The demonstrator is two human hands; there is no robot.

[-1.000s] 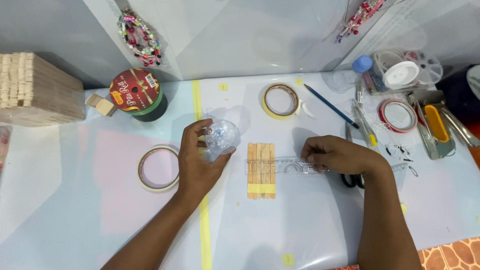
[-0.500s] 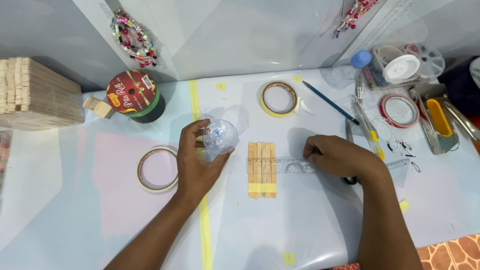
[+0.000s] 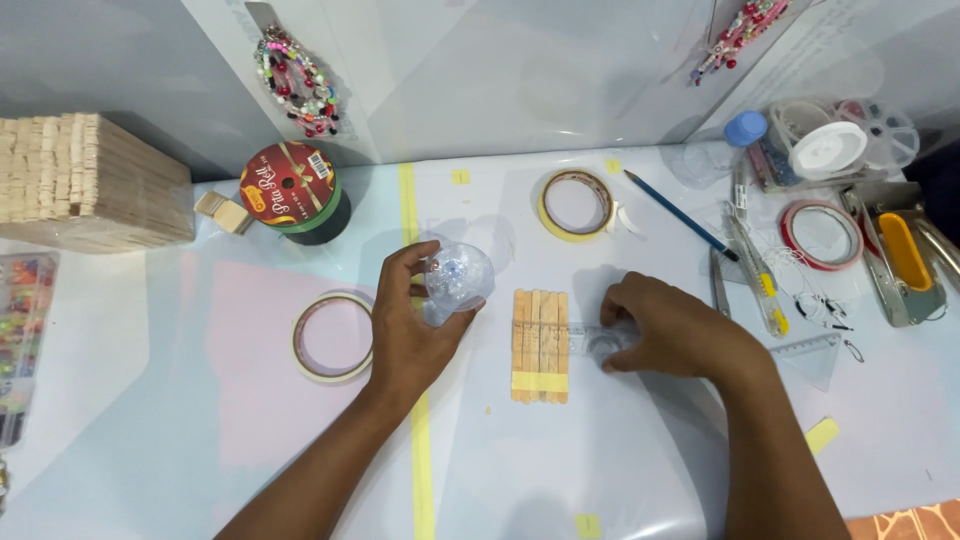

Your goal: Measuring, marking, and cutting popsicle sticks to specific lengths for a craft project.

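Head cam looking straight down: left hand [image 3: 412, 335] is curled around a clear crinkly plastic ball [image 3: 458, 280], fingers wrapped over the top, just left of a little raft of wooden craft sticks [image 3: 540, 346] lying flat on the glossy table [image 3: 180, 400]. The sticks sit side by side with a yellow tape strip across the lower end. Right hand [image 3: 672, 330] is mostly closed, fingertips pinching a see-through ruler [image 3: 600, 338] that reaches onto the sticks' right edge.

Room-wise, the near side of the table is pretty open. A tape roll [image 3: 330, 338] sits just beside the left wrist, another tape roll [image 3: 575, 203] is farther back near a blue pencil [image 3: 680, 214]. The right edge is crowded: a red tape ring [image 3: 820, 233] and a metal stapler [image 3: 900, 255]. A stack of wooden sticks [image 3: 90, 180] hugs the far left.
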